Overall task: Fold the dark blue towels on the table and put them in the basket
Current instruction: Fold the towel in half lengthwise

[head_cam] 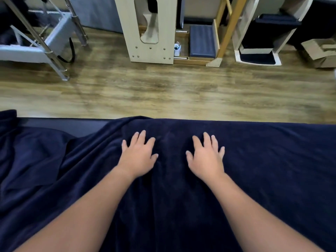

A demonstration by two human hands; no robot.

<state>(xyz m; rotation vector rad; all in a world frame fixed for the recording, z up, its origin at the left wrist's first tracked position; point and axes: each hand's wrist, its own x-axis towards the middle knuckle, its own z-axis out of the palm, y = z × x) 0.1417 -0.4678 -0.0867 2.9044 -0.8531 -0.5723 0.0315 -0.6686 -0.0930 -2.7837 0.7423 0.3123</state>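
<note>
A large dark blue towel (263, 160) is spread over the table and fills the lower half of the head view. Its far edge runs along the table's far side; its left part is bunched into long folds. My left hand (138, 155) rests flat on the towel near its far edge, fingers spread. My right hand (206, 157) lies flat on the towel a short way to the right, fingers spread too. Neither hand grips the cloth. More dark blue cloth (27, 160) lies rumpled at the left. No basket is in view.
A strip of the table's dark top (60, 124) shows at the far left. Beyond it is wooden floor (163, 91). Further back stand a grey metal frame (45, 44), a pale wooden stand (149, 33), a blue cushion (201, 40) and a cardboard box (321, 51).
</note>
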